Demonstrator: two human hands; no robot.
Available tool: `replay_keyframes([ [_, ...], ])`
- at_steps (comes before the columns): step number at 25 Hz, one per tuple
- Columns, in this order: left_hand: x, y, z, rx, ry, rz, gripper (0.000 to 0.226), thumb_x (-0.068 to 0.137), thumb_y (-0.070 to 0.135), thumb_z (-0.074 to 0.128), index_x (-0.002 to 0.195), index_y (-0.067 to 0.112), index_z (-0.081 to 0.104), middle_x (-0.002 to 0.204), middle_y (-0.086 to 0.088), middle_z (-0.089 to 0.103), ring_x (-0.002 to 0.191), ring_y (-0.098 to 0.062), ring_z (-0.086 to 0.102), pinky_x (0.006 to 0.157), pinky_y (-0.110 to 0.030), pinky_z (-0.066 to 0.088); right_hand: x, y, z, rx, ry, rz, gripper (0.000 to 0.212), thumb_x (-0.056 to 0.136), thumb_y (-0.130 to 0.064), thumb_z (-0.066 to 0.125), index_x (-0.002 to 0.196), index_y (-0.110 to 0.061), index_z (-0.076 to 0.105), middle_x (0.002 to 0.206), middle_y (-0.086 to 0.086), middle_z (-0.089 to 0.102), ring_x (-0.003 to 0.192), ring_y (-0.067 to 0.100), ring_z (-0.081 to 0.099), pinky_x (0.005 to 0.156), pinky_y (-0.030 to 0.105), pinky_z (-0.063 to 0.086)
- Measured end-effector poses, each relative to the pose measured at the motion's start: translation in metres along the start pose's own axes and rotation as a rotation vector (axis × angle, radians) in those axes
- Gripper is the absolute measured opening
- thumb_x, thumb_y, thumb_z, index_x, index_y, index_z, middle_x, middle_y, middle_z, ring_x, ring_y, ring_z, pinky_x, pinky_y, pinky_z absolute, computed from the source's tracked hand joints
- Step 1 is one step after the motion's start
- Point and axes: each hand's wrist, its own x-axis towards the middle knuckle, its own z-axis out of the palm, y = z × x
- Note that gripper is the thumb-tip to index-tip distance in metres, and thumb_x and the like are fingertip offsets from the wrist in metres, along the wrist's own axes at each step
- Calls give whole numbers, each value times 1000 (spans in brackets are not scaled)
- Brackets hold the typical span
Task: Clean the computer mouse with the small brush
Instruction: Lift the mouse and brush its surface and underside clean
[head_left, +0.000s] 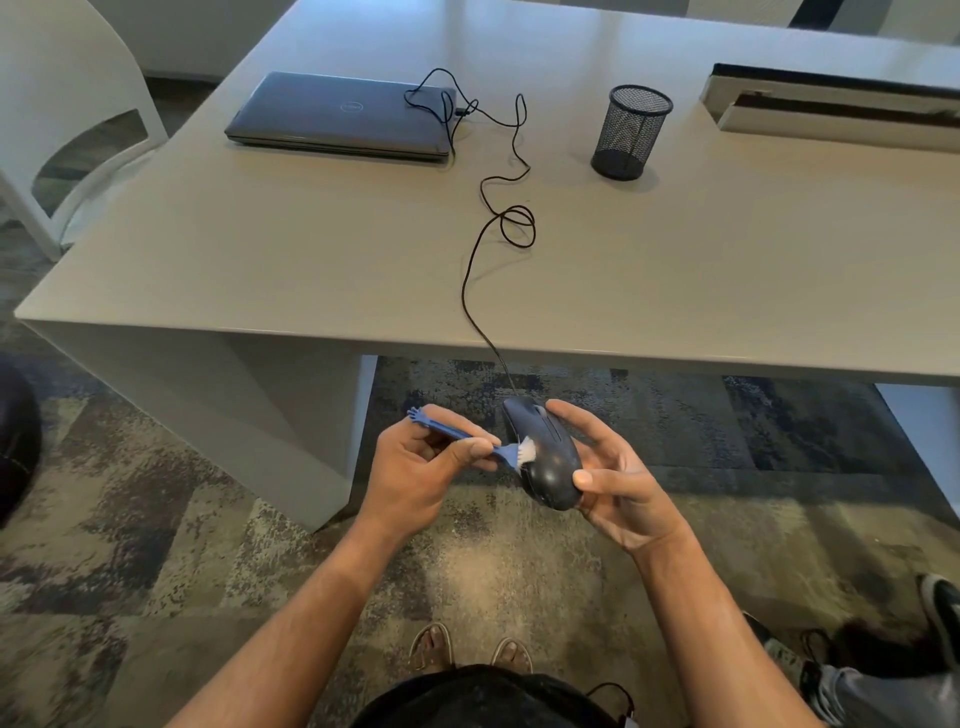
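Grip, left hand (415, 470): pinches brush (498, 451), bristles touching mouse (545, 457).
Grip, right hand (615, 478): fingers curled around mouse.
Cable (483, 249): across worktop (260, 249).

Both forearms reach forward, left hand (421, 467) pinching with curled fingers, right hand (618, 483) cupped, thumb pressing.
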Motion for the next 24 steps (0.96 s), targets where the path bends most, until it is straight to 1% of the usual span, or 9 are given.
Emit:
replay_keyframes([
  [2, -9, 0, 0, -33, -53, -12, 11, 83, 8, 77, 85, 19, 78, 85, -9, 78, 73, -22, 76, 67, -26, 62, 0, 0, 0, -12, 15, -1, 78, 65, 6, 67, 141, -7, 52, 132, 23, 61, 103, 34, 70, 84, 43, 61],
  [4, -17, -2, 2, -48, -105, -27, 5, 82, 14, 80, 86, 16, 77, 85, -11, 78, 75, -25, 76, 67, -29, 62, 1, -1, 0, -21, 28, -1, 80, 64, 5, 68, 141, -7, 50, 135, 23, 59, 104, 34, 69, 84, 43, 59],
  [7, -20, 1, 4, -66, -118, -33, 9, 81, 21, 80, 87, 15, 77, 86, -12, 78, 77, -26, 76, 67, -29, 62, 1, -1, 1, -1, 15, 3, 79, 65, 6, 67, 142, -7, 50, 136, 21, 59, 106, 33, 68, 83, 42, 61],
  [11, -6, 11, -5, -30, 35, 9, 14, 77, 37, 81, 85, 26, 79, 86, -6, 79, 75, -22, 77, 67, -26, 62, 0, 0, 1, -9, -16, 17, 79, 66, 7, 66, 143, -8, 49, 137, 22, 58, 107, 34, 68, 86, 44, 59],
  [14, 10, 13, -13, 32, 153, 34, 13, 75, 35, 80, 83, 25, 78, 85, -7, 78, 76, -23, 77, 69, -27, 62, -1, 1, 1, -56, -45, 14, 78, 67, 8, 68, 141, -10, 52, 138, 22, 57, 109, 34, 66, 88, 44, 58],
  [16, 19, 14, -16, 79, 173, 38, 14, 74, 38, 80, 83, 27, 77, 85, -6, 78, 77, -23, 77, 70, -27, 62, -2, 3, 2, -119, -59, -3, 76, 67, 9, 70, 139, -12, 54, 137, 21, 58, 108, 33, 66, 89, 42, 58],
  [20, 24, 10, -19, 202, 127, 32, 19, 77, 42, 79, 85, 26, 76, 85, -5, 78, 77, -22, 76, 71, -27, 62, -2, 6, 3, -202, -49, -28, 77, 67, 10, 74, 138, -13, 55, 136, 17, 59, 107, 31, 68, 85, 38, 58],
  [22, 20, 7, -17, 292, 87, 36, 22, 80, 41, 77, 88, 22, 74, 86, -2, 77, 78, -21, 76, 73, -33, 63, -3, 5, 2, -210, -15, -40, 77, 66, 10, 75, 137, -13, 56, 137, 16, 59, 104, 31, 69, 82, 38, 59],
  [24, 11, 5, -14, 366, 24, 63, 21, 83, 42, 76, 92, 23, 74, 89, 3, 78, 81, -18, 76, 75, -36, 63, -4, 6, 1, -226, 11, -45, 78, 65, 10, 77, 137, -13, 56, 137, 17, 59, 101, 32, 70, 81, 39, 60],
])
